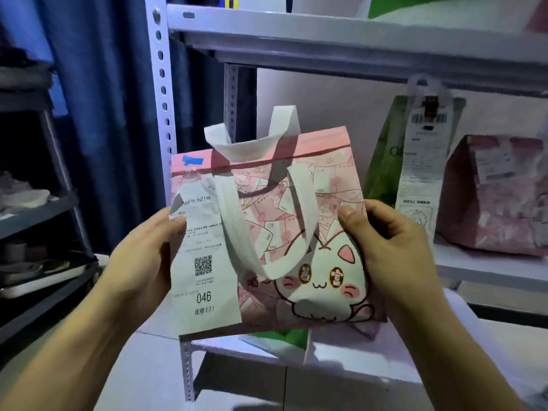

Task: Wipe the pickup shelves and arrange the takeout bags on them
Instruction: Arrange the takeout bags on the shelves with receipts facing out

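1. Head view: the arranging step looks to be in hand; the left hand point(142, 256) and the right hand point(388, 247) hold a pink cat-print takeout bag point(296, 232) between them, each closed on one side edge, thumbs on the front face; the bag is upright, raised in front of the shelf unit and not resting on any board.
2. A receipt point(204, 262) numbered 046 hangs down the bag's front by the left hand; one white handle point(243, 229) droops across the front, the other stands up above the hands.
3. Beyond the right hand, the middle shelf point(486, 269) already carries a green bag point(385, 161) and a dark pink bag point(498, 197); the open stretch behind the held bag seems the likely spot.
4. The next move calls for carrying the bag forward, setting its base flat on that shelf beside the green bag, receipt facing out; whether the shelf has been wiped cannot be told.
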Tool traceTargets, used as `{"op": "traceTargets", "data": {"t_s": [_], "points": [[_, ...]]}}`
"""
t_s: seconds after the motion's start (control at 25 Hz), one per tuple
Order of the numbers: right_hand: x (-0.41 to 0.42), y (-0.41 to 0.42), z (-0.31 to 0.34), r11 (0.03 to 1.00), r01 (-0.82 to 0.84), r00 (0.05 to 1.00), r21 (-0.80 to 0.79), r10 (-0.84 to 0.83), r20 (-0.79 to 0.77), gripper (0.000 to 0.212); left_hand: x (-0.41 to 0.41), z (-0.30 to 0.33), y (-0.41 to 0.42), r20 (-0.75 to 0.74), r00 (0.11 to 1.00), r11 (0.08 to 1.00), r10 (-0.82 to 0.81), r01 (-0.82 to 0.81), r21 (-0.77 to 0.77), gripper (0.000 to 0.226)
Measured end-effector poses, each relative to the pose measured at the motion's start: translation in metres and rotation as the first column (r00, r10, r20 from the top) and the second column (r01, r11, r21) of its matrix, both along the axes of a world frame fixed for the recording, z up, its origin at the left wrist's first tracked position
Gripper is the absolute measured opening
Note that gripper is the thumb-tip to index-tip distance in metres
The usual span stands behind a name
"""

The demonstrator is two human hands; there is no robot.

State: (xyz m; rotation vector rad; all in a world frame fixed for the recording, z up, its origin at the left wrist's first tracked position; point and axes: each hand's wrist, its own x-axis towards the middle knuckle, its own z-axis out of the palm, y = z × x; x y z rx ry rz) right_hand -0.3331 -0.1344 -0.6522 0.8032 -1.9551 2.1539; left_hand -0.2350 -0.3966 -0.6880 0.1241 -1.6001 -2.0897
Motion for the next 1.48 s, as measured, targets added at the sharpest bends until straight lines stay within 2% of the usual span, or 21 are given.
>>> {"op": "traceTargets", "data": {"t_s": [0.16, 0.28, 0.36, 0.52, 0.68, 0.76, 0.88, 1.04, 1.12, 1.32, 1.4, 1.48], "points": [[-0.041, -0.016, 0.024, 0.991, 0.100, 0.991, -0.087, -0.107, -0.081, 0.012, -0.028, 0.034, -0.002, -0.062, 0.994, 0.991, 0.092, -0.097, -0.090, 0.028], [-0.065, -0.028, 0.019, 0.978, 0.189, 0.955, -0.093, -0.205, -0.216, 0.014, -0.044, 0.018, -0.001, -0.038, 0.964, 0.937, 0.262, -0.264, -0.230, 0.024], [-0.079, -0.036, 0.008, 0.965, 0.242, 0.935, -0.100, -0.260, -0.240, 0.015, -0.050, -0.003, 0.000, -0.008, 0.934, 0.890, 0.357, -0.343, -0.299, 0.024], [-0.108, -0.044, -0.027, 0.937, 0.347, 0.923, -0.050, -0.350, -0.162, 0.027, -0.062, -0.034, 0.004, 0.058, 0.930, 0.887, 0.364, -0.326, -0.326, 0.035], [-0.125, -0.035, -0.059, 0.936, 0.348, 0.937, 0.049, -0.345, -0.057, 0.007, -0.073, -0.038, 0.010, 0.063, 0.952, 0.888, 0.299, -0.254, -0.383, 0.038], [-0.128, -0.033, -0.074, 0.912, 0.395, 0.918, 0.109, -0.394, -0.037, 0.007, -0.080, -0.040, 0.014, 0.091, 0.948, 0.870, 0.305, -0.239, -0.431, 0.037], [-0.131, -0.035, -0.081, 0.867, 0.486, 0.872, 0.115, -0.489, 0.000, 0.015, -0.092, -0.042, 0.016, 0.091, 0.941, 0.827, 0.327, -0.238, -0.510, 0.039], [-0.142, -0.047, -0.075, 0.901, 0.411, 0.911, 0.139, -0.410, -0.038, 0.011, -0.115, -0.041, 0.012, 0.120, 0.902, 0.751, 0.414, -0.265, -0.604, 0.046], [-0.144, -0.055, -0.072, 0.918, 0.343, 0.939, 0.200, -0.339, -0.053, 0.017, -0.125, -0.042, 0.005, 0.146, 0.874, 0.736, 0.463, -0.288, -0.613, 0.048], [-0.148, -0.055, -0.064, 0.923, 0.204, 0.974, 0.327, -0.225, 0.028, 0.032, -0.136, -0.044, -0.005, 0.231, 0.822, 0.725, 0.521, -0.284, -0.628, 0.042], [-0.145, -0.046, -0.063, 0.928, 0.207, 0.972, 0.310, -0.232, 0.044, 0.042, -0.136, -0.043, 0.001, 0.185, 0.798, 0.671, 0.573, -0.327, -0.666, 0.046], [-0.139, -0.033, -0.061, 0.925, 0.291, 0.956, 0.244, -0.288, -0.048, 0.045, -0.133, -0.038, 0.013, 0.068, 0.755, 0.566, 0.652, -0.425, -0.706, 0.055]]}}
